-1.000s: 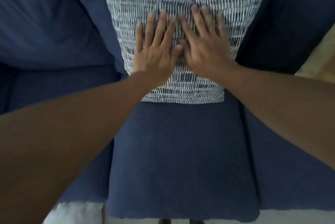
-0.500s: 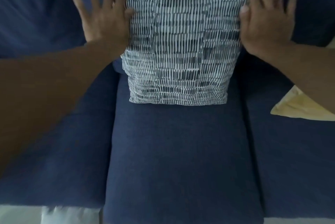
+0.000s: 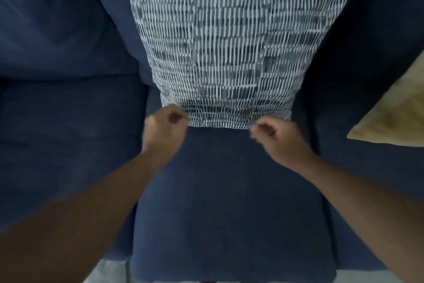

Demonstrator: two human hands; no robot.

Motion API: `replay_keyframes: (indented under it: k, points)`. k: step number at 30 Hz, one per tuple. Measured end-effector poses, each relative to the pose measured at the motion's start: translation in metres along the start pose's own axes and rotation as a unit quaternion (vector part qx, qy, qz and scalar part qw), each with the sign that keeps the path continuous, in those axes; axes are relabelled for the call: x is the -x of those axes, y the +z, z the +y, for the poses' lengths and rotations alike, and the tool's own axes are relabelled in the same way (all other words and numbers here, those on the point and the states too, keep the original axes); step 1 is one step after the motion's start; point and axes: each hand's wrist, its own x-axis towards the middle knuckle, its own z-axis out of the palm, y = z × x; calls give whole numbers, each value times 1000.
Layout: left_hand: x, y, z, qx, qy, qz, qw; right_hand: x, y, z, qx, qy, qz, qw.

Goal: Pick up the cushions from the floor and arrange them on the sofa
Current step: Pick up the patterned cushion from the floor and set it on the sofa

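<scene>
A white cushion with a dark dashed pattern (image 3: 229, 41) stands upright against the back of the dark blue sofa (image 3: 229, 202), on the middle seat. My left hand (image 3: 164, 129) is curled at its lower left corner, fingers pinched on the bottom hem. My right hand (image 3: 275, 136) is curled near the lower right corner, fingertips closed on the same bottom edge. Both hands are motion-blurred. The cushion's top edge runs out of view.
A pale yellow cushion (image 3: 394, 113) lies on the right seat, partly cut off by the frame edge. Blue back cushions rise to the left and right. A strip of light floor (image 3: 107, 271) shows below the seat front.
My hands went from flat on the cushion's face, out to its upper sides, then down to its bottom edge, where the fingers closed. The view has moved closer.
</scene>
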Motion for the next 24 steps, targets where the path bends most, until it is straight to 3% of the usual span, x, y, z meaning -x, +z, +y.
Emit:
replay_keyframes:
  k: [2, 4, 7, 10, 16, 19, 20, 22, 24]
  points:
    - [10, 9, 27, 47, 75, -136, 987, -12, 5, -27, -60, 3, -132, 989]
    - [1, 13, 61, 65, 140, -227, 962, -32, -2, -51, -75, -12, -181, 981]
    - [-28, 13, 100, 52, 148, -275, 948, -63, -23, -71, -70, -11, -224, 972]
    - [-55, 5, 107, -5, 89, -296, 951, -87, -47, -61, -59, 60, -230, 970]
    - [-78, -30, 75, -84, -4, -284, 955, -87, -80, -22, -12, 147, -166, 975]
    - [-66, -37, 53, -230, -16, -323, 918, -70, -75, -15, 122, 161, -167, 965]
    - [-60, -35, 49, -296, -6, -340, 893, -62, -69, -16, 190, 137, -139, 962]
    - [-39, -23, 51, -423, 62, -317, 847, -44, -51, -24, 290, 12, 0, 957]
    - [-19, -4, 56, -442, 260, -181, 839, -28, -32, -38, 310, -187, 160, 918]
